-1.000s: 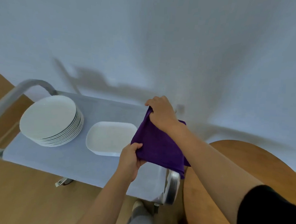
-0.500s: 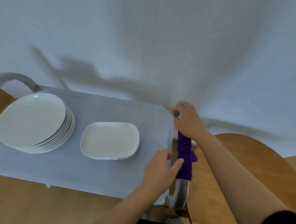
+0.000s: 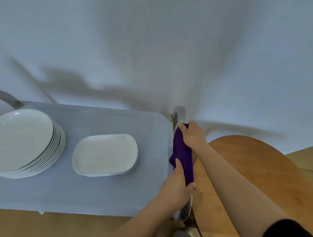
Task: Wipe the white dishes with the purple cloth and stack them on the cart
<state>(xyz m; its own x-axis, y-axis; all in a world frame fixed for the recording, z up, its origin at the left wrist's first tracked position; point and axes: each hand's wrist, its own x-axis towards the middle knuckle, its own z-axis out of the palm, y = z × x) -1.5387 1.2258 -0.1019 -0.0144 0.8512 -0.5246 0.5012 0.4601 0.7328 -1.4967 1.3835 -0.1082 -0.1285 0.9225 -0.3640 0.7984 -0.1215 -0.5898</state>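
Both our hands, left (image 3: 177,184) and right (image 3: 192,135), curl around the soft purple cloth (image 3: 183,153) draped over the cart's (image 3: 99,196) metal edge rail (image 3: 179,115).

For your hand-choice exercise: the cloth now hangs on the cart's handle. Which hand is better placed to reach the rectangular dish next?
Probably the left hand: it lies nearer the rectangular dish; the right hand is beyond the purple cloth.

Glossy white ceramic-looking plates (image 3: 22,140) and dish (image 3: 104,154) sit on a matt grey cart top (image 3: 96,196) with a shiny metal handle (image 3: 184,210), beside soft purple cloth (image 3: 183,154) and smooth wood table (image 3: 248,157).
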